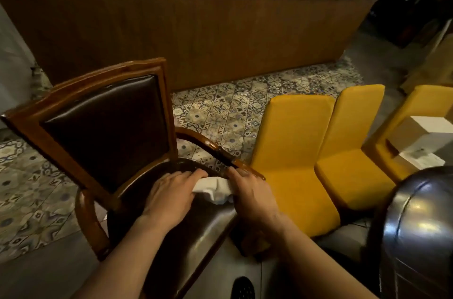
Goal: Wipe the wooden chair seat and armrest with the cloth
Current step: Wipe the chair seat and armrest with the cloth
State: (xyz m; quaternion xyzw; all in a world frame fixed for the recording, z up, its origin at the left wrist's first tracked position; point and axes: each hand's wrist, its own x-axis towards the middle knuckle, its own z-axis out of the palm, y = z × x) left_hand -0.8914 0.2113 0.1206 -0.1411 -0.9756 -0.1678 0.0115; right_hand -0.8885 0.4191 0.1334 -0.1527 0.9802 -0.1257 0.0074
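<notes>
Two hands are working over the chair (pixel 103 127): left hand (pixel 169 198) pressing flat on the cloth (pixel 214 188) at the seat (pixel 196 230) rear, right hand (pixel 252 193) gripping its other edge beside the armrest (pixel 208 144). Seat-wiping appears underway; next, the cloth needs dragging across, then onto the armrest.

A long wood-panelled counter (pixel 208 36) runs across the back; patterned floor tiles (pixel 220 112) lie below it; three yellow chairs (pixel 291 151) stand side by side at right; a white box (pixel 426 137) rests on the farthest; a shiny dark rounded object (pixel 421 232) fills the lower right corner.
</notes>
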